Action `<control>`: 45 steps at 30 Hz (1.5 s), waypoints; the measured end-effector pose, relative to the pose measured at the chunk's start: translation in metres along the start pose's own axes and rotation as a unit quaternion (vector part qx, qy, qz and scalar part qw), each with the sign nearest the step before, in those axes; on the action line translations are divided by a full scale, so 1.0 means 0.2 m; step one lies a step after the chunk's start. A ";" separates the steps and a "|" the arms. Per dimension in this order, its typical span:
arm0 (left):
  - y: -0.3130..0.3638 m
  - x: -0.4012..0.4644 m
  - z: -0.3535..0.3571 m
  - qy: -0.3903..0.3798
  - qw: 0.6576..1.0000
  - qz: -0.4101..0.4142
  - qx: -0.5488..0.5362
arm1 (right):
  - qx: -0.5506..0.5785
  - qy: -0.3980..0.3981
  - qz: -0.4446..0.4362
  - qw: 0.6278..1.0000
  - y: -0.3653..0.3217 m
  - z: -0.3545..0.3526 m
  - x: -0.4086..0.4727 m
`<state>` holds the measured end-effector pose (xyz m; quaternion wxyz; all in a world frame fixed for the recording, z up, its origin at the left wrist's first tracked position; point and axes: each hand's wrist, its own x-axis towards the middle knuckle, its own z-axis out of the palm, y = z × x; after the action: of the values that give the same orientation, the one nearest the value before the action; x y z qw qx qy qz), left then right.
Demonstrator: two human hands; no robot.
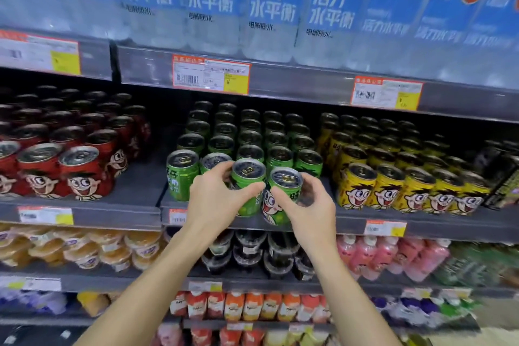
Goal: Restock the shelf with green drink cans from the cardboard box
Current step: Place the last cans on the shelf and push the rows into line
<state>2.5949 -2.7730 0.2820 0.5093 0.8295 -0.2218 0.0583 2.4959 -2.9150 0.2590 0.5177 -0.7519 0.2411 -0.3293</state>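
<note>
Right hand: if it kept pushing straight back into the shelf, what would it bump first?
Probably the green cans standing just behind the can that the right hand holds, though depth is unclear.

Red cartoon-face cans (70, 166) crowd the left, yellow cartoon-face cans (407, 177) sit right, blue-labelled clear water bottles (275, 5) line up above.

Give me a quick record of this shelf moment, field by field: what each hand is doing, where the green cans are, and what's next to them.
left hand: left hand grips a green can at the shelf's front edge
right hand: right hand grips a second green can, touching the first
green stock: rows of green cans behind, upright
left neighbours: red cans
right neighbours: yellow cans
shelf above: bottled water packs with blue labels
cardboard box: not in view
</note>
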 end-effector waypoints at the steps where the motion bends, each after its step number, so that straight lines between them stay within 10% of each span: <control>1: 0.01 0.01 0.01 0.002 1.000 -0.001 0.007 | -0.002 -0.003 -0.003 1.000 0.00 0.00 0.02; 45: 0.04 -0.05 0.42 0.149 0.970 -0.049 0.184 | -0.028 -0.050 -0.008 0.998 0.14 0.01 0.26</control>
<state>2.5723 -2.8468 0.2450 0.3775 0.9007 -0.0882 0.1963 2.5306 -2.9593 0.2458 0.5053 -0.7835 0.2181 -0.2884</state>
